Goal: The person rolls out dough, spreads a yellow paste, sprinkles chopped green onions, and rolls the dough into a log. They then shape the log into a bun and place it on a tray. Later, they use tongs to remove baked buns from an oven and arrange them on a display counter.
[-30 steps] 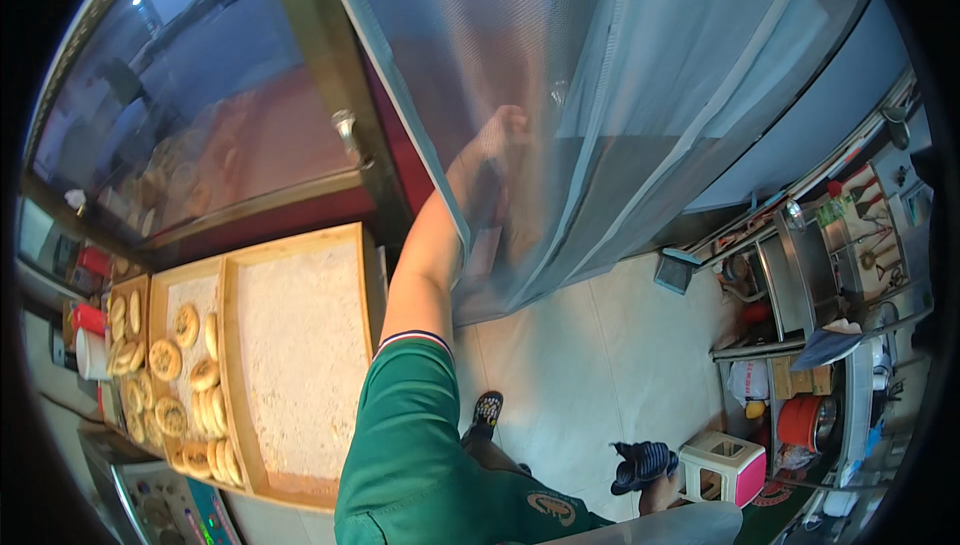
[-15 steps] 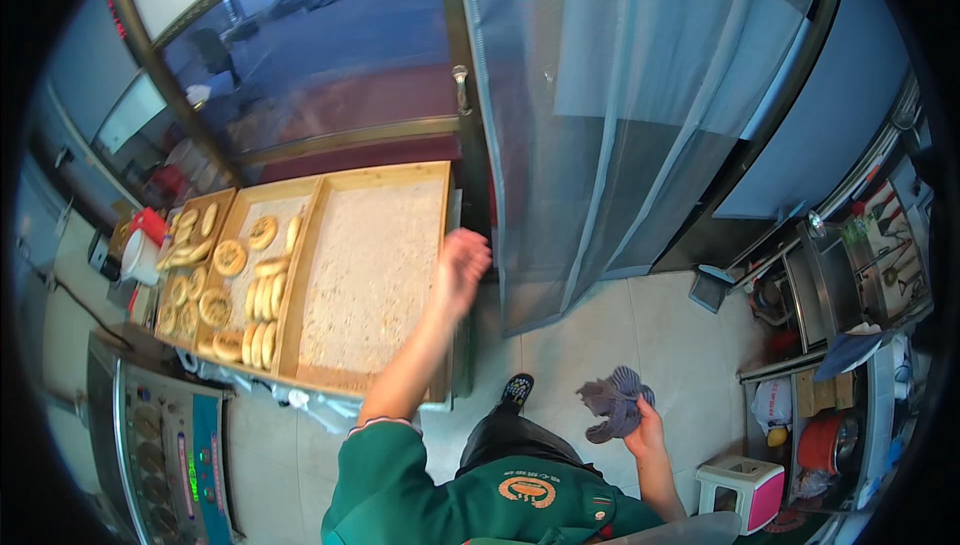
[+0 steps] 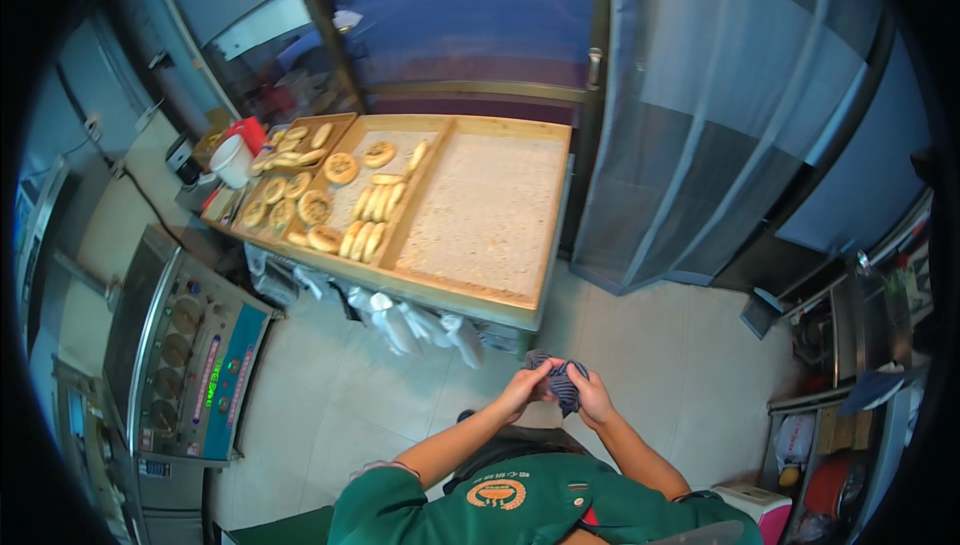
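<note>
**Both hands closed on a dark cloth, in front of the bread counter**

I see a dark blue-grey cloth bunched between both hands, held out in front of the chest and above the pale tiled floor. My left hand has its fingers curled onto the cloth's left side; my right hand grips it from the right, fingers wrapped over the fabric. The two hands sit close together, nearly touching, with the cloth filling the space between them and a fold of it poking up above the knuckles. Both forearms come up from green sleeves at the lower edge.

Just beyond the hands stands a wooden counter tray, its right compartment bare and dusted pale. The compartments to the left hold round flatbreads and long loaves, laid in rows. White plastic bags hang from the counter's front edge, near the hands but apart from them. A white bucket sits at the tray's far left corner. To the left stands a metal machine with a control panel. To the right of the counter hangs a clear strip curtain.
</note>
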`<act>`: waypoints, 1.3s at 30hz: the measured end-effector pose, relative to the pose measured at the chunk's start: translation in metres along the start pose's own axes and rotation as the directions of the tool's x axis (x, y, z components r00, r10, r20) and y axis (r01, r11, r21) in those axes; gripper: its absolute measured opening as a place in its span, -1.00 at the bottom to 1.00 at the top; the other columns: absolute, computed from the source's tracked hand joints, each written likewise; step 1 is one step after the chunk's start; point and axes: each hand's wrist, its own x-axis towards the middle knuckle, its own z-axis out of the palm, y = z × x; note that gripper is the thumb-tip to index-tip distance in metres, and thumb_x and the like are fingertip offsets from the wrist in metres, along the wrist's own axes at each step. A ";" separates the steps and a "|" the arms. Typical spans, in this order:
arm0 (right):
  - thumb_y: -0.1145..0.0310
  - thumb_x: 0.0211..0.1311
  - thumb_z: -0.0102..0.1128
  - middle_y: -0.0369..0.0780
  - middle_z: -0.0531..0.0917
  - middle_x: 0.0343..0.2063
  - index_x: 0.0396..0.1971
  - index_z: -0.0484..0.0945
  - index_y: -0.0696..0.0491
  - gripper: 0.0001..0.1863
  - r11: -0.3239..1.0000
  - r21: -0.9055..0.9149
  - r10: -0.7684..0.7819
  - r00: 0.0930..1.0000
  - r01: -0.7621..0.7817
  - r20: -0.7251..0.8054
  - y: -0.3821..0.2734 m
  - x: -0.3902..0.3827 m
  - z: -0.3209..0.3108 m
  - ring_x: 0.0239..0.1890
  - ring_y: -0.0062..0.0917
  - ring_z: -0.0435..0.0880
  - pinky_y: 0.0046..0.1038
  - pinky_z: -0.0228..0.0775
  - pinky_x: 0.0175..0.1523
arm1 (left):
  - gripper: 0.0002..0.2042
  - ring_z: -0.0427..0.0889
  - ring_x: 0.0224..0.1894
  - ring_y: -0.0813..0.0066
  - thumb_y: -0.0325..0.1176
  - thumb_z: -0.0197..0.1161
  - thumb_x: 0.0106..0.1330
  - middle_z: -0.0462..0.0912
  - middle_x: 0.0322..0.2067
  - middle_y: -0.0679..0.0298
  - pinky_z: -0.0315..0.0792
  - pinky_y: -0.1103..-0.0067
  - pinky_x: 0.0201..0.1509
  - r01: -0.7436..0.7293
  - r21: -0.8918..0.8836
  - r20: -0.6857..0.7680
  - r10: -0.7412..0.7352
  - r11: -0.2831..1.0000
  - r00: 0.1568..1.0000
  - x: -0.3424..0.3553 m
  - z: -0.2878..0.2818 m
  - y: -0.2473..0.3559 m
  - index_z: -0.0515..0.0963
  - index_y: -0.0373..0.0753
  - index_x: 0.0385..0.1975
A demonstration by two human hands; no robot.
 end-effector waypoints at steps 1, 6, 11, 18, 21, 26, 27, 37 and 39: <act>0.24 0.56 -0.03 -0.24 0.69 -0.15 0.15 0.54 0.13 -0.63 0.988 -0.146 -0.058 0.996 0.049 -0.062 0.008 0.012 0.023 -0.13 -0.61 0.65 -0.53 0.52 -0.02 | -0.58 0.65 -0.22 0.47 0.12 0.04 0.50 0.66 -0.21 0.32 0.60 0.42 -0.06 -0.020 -0.080 -0.085 0.013 0.997 0.996 -0.015 -0.020 0.005 0.50 -0.08 0.06; 0.38 0.42 0.18 -0.25 0.71 -0.13 -0.07 0.66 0.19 -0.77 0.866 -0.456 -0.180 0.978 0.206 0.101 0.076 0.094 0.151 -0.09 -0.63 0.63 -0.53 0.47 0.05 | -0.56 0.55 0.13 0.43 0.08 0.05 0.51 0.47 0.18 0.31 0.50 0.22 0.19 -0.185 -0.489 -0.108 0.151 0.852 0.983 -0.118 -0.118 0.019 0.41 -0.04 0.22; 0.35 0.39 0.23 -0.27 0.72 -0.32 -0.16 0.66 0.22 -0.77 0.773 -0.632 0.052 0.988 0.054 0.148 0.230 0.153 0.306 -0.26 -0.64 0.61 -0.53 0.47 -0.10 | -0.50 0.52 0.21 0.32 0.18 -0.08 0.51 0.58 0.12 0.27 0.40 0.23 0.30 -0.541 -0.507 -0.687 0.064 0.671 0.724 -0.203 -0.251 0.021 0.46 -0.08 0.15; 0.57 0.19 0.29 -0.09 0.71 0.01 0.01 0.69 0.07 -0.64 0.649 -0.666 0.349 0.633 0.369 0.691 0.335 0.196 0.467 0.10 -0.48 0.66 -0.46 0.42 0.23 | -0.58 0.60 0.00 0.21 0.01 -0.12 0.58 0.64 -0.21 0.11 0.47 0.23 0.20 -0.838 -0.476 -0.879 -0.158 0.268 0.449 -0.346 -0.437 0.034 0.42 -0.21 -0.37; 0.57 0.14 0.33 -0.10 0.73 -0.03 -0.05 0.71 0.07 -0.67 0.667 -0.627 0.312 0.613 0.403 0.726 0.357 0.226 0.506 0.02 -0.43 0.71 -0.44 0.50 0.13 | -0.64 0.54 -0.34 0.37 -0.03 -0.04 0.57 0.54 -0.41 0.24 0.54 0.36 -0.08 -0.929 -0.278 -0.960 -0.052 0.243 0.274 -0.382 -0.493 0.046 0.35 -0.15 -0.41; 0.39 0.29 0.32 -0.18 0.76 -0.45 -0.34 0.72 0.18 -0.85 0.580 -0.740 0.317 0.743 0.340 0.590 0.387 0.337 0.514 -0.43 -0.59 0.73 -0.54 0.55 -0.29 | -0.61 0.37 -0.51 0.50 0.01 -0.04 0.56 0.38 -0.57 0.37 0.42 0.48 -0.33 -0.981 0.040 -0.971 -0.222 0.191 -0.083 -0.477 -0.617 0.053 0.32 -0.10 -0.48; 0.43 0.33 0.26 -0.22 0.73 -0.47 -0.34 0.70 0.18 -0.87 0.596 -0.769 0.322 0.809 0.230 0.492 0.396 0.369 0.515 -0.43 -0.59 0.73 -0.52 0.56 -0.29 | -0.62 0.35 -0.53 0.53 -0.02 -0.03 0.56 0.38 -0.58 0.38 0.38 0.56 -0.38 -0.962 0.124 -0.958 -0.224 0.245 -0.180 -0.493 -0.640 0.052 0.30 -0.08 -0.51; 0.26 0.30 0.27 -0.09 0.60 -0.04 0.07 0.50 0.09 -0.60 0.284 -0.818 0.305 0.762 0.500 0.572 0.432 0.631 0.647 -0.18 -0.25 0.73 -0.27 0.57 -0.09 | -0.89 0.66 -0.22 0.21 -0.35 0.17 0.42 0.60 -0.28 0.20 0.59 0.18 -0.14 -0.788 -0.267 -0.950 -0.290 0.555 0.117 -0.533 -0.827 0.092 0.51 -0.19 -0.17; 0.22 0.26 0.28 -0.10 0.54 0.02 0.02 0.55 0.04 -0.62 0.106 -0.741 0.288 0.693 0.663 0.661 0.424 0.669 0.689 -0.07 -0.14 0.66 -0.18 0.53 0.02 | -0.83 0.66 -0.21 0.21 -0.28 0.21 0.43 0.59 -0.25 0.18 0.62 0.13 -0.14 -0.811 -0.157 -0.927 -0.367 0.563 -0.075 -0.519 -0.870 0.128 0.48 -0.21 -0.16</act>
